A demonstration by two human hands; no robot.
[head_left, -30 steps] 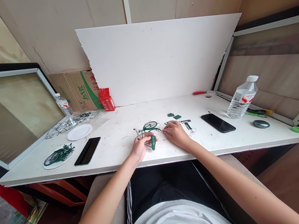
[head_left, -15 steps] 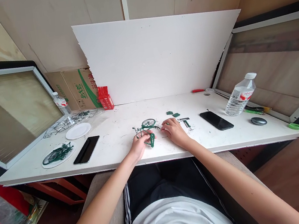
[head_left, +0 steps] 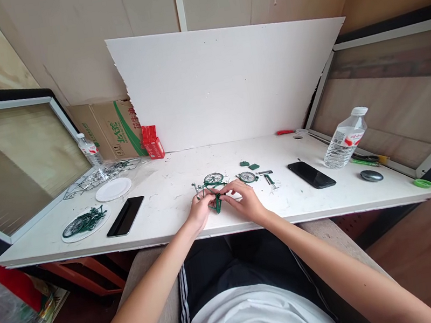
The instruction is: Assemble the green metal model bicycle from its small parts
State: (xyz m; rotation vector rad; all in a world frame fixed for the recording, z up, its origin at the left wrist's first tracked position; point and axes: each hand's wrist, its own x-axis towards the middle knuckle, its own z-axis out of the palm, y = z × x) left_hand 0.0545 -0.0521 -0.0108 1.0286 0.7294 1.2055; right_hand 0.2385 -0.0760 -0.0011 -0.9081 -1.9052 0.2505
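Note:
Near the table's front edge, my left hand (head_left: 199,211) pinches a small green model bicycle (head_left: 208,184), partly assembled, with one spoked wheel at its far end. My right hand (head_left: 244,200) meets it from the other side, thumb and fingertips closed together at the bicycle's near green part. Whatever is between those fingertips is too small and covered to make out. Just beyond my right hand lies a loose spoked wheel piece (head_left: 247,177). Two small green blocks (head_left: 254,166) and some thin dark green parts (head_left: 269,180) lie to its right.
On the left are a plate of green parts (head_left: 73,238), a bare white plate (head_left: 113,189), a tablet-like black phone (head_left: 125,217) and part frames (head_left: 81,189). On the right are another phone (head_left: 311,174), a water bottle (head_left: 345,140) and a mouse (head_left: 371,175). A red box (head_left: 152,142) stands behind.
My right hand has moved left to the bicycle, and its fingertips now close at the bicycle's near part. The loose wheel piece has come into view. My left hand keeps its hold.

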